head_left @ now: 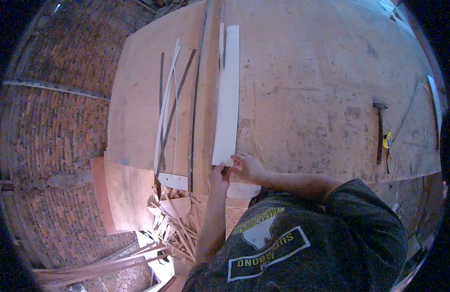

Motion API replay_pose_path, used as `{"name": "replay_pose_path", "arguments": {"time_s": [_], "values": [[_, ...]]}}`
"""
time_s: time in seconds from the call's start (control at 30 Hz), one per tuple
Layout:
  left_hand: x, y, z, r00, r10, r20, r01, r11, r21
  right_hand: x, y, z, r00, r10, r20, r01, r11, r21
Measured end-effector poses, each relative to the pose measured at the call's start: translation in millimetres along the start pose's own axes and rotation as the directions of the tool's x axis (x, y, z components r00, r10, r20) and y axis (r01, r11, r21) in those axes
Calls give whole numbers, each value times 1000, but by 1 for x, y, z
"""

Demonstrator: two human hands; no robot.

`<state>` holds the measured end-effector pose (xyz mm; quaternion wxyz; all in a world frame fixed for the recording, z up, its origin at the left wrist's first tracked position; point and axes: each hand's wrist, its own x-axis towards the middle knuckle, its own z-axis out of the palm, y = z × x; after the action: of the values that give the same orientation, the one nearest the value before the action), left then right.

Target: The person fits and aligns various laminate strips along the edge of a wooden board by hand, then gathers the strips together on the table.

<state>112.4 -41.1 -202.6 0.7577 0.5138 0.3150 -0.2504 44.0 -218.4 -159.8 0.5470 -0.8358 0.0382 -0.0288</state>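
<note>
A long, flat white strip (228,97) lies lengthwise on the wooden worktable, its near end close to my body. At that end my left hand (218,179) has its fingers closed at the lower edge of the strip. My right hand (248,168) pinches the near right corner, its fingers almost meeting those of the left. Whether something small is also between the fingertips is too fine to make out. Just left of the white strip, a dark straight groove or rail (195,97) runs along the table.
Thin pale and dark strips (169,107) lie crossed on the table's left part. To the right are a hammer (379,131) and a yellow tape measure (387,140). Wood offcuts (181,219) are heaped below the near edge. A brick surface (54,141) fills the left side.
</note>
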Motion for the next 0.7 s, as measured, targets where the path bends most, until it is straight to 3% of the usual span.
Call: {"name": "replay_pose_path", "arguments": {"time_s": [0.1, 0.27, 0.4, 0.47, 0.57, 0.67, 0.7], "values": [[10, 3, 11, 1000, -7, 29, 7, 1000, 21, 10, 0, 3, 987, 162, 11, -162, 982, 102], [11, 15, 44, 998, 19, -66, -11, 993, 120, 27, 28, 19, 978, 198, -60, -177, 952, 249], [25, 18, 58, 997, 73, -16, -71, 992, 108, 41, 9, -2, 950, 270, -159, -220, 936, 275], [32, 18, 67, 993, 119, -20, -117, 990, 75, 49, 21, 3, 943, 286, -171, -249, 946, 206], [51, 19, 65, 995, 26, -92, -14, 991, 135, 56, 15, -7, 929, 327, -171, -316, 944, 91], [81, 13, 49, 996, -88, 0, 87, 993, 75, 61, 18, -4, 912, 333, -238, -342, 940, 5], [61, 19, 61, 1000, -27, -11, 28, 992, 126, 62, 23, -1, 905, 325, -273, -343, 939, -19]]}}
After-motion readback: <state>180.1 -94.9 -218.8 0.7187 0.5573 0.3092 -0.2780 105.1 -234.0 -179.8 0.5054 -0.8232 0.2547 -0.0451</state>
